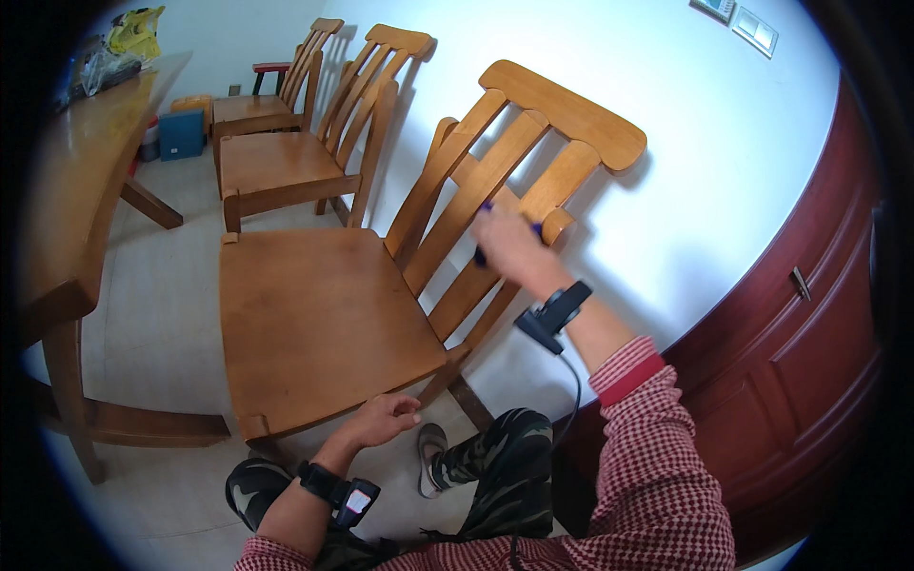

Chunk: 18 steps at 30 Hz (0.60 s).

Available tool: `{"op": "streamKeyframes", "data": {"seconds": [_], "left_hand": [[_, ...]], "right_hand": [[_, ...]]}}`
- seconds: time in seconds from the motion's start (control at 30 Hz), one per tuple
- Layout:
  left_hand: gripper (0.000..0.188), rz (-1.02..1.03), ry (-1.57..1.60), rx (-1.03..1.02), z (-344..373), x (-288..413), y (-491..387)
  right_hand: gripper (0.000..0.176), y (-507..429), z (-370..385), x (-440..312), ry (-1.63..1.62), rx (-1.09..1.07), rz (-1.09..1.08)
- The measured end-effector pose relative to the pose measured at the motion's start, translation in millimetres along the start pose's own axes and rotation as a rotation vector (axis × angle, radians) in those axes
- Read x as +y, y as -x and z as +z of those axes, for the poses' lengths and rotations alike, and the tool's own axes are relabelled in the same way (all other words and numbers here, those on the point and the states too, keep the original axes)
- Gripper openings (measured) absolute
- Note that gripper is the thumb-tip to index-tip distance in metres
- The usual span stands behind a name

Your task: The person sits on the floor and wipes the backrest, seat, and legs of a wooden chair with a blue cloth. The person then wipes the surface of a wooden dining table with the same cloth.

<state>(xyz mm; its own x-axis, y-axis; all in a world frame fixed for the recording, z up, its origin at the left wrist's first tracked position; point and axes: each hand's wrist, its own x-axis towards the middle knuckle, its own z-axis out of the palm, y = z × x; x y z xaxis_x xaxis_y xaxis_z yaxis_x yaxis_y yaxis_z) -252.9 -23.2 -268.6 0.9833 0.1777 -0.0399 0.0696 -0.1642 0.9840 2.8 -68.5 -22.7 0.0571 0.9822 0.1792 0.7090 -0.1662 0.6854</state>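
A wooden chair (pixel 314 321) with a slatted backrest stands right in front of me. My right hand (pixel 503 239) presses a dark blue-purple cloth (pixel 483 250) to the slats of that backrest, near the right post. Most of the cloth is hidden under the fingers, and the hand is slightly blurred. My left hand (pixel 382 421) hangs at the near edge of the seat with its fingers loosely curved and nothing in it. Whether it touches the seat edge I cannot tell. Both wrists carry black strapped devices, with a cable running from the right one.
Two more wooden chairs (pixel 285 160) line the white wall behind. A wooden table (pixel 107 171) runs along the left, bearing plastic bags (pixel 136 32). Beyond it, a blue box (pixel 181 134) rests on the floor. A dark red door (pixel 778 400) is close on my right.
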Motion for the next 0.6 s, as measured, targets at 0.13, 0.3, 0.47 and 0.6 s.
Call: {"op": "streamKeyframes", "data": {"seconds": [0.13, 0.3, 0.47, 0.6], "left_hand": [[0.042, 0.005, 0.015, 0.070, -6.9, 1.6, 4.1], [0.042, 0.027, -0.050, 0.047, -11.3, 8.3, 7.4], [0.039, -0.007, 0.016, 0.049, -10.4, 11.5, 13.9], [0.040, -0.008, -0.053, 0.024, -11.3, 10.8, 11.9]], "right_hand": [[0.010, 13.3, 27.9, -46.8, -0.074, -0.025, -0.140], [0.014, 13.7, 9.8, -23.2, -0.009, -0.183, -0.174], [0.014, 3.4, -75.5, 84.7, 0.167, -0.062, 0.176], [0.019, 7.2, -99.8, 125.6, 0.189, 0.104, 0.359]]}}
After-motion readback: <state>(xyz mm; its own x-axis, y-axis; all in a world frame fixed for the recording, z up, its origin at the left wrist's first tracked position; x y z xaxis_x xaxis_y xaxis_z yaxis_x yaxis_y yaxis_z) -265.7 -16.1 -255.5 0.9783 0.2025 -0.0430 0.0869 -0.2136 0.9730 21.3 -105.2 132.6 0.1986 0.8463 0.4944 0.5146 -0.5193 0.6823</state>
